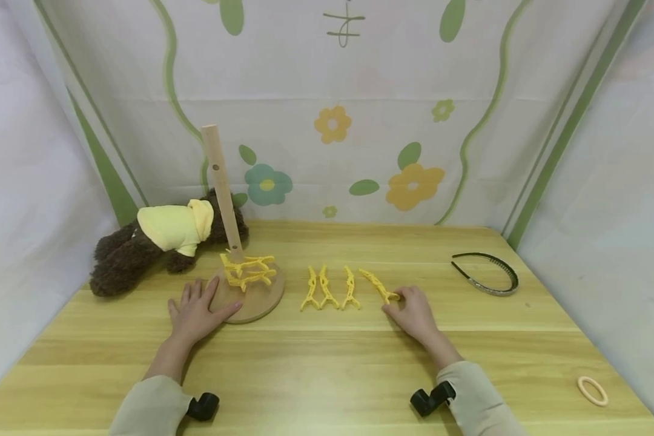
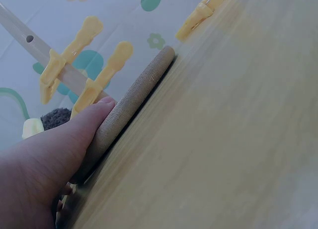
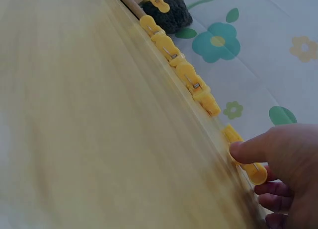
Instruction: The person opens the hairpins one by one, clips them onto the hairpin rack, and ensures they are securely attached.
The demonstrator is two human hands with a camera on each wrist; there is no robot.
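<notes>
My left hand (image 1: 196,315) lies with spread fingers on the round wooden base (image 1: 264,303) of a stand. Its thumb (image 2: 94,114) presses along the base's edge in the left wrist view. An upright wooden post (image 1: 226,200) rises from that base, with two yellow hair clips (image 1: 253,278) clamped low on it. On the table to the right, my right hand (image 1: 414,315) pinches the handle end of another yellow hair clip (image 1: 378,284) between thumb and fingers. Three more matching clips (image 1: 323,287) lie in a row between the hands.
A brown plush toy in a yellow hoodie (image 1: 169,227) lies behind the stand at left. Toward the right are a black headband (image 1: 501,287) and, nearer the front, a small wooden ring (image 1: 592,391). A flower-printed cloth (image 1: 360,139) hangs along the table's back edge.
</notes>
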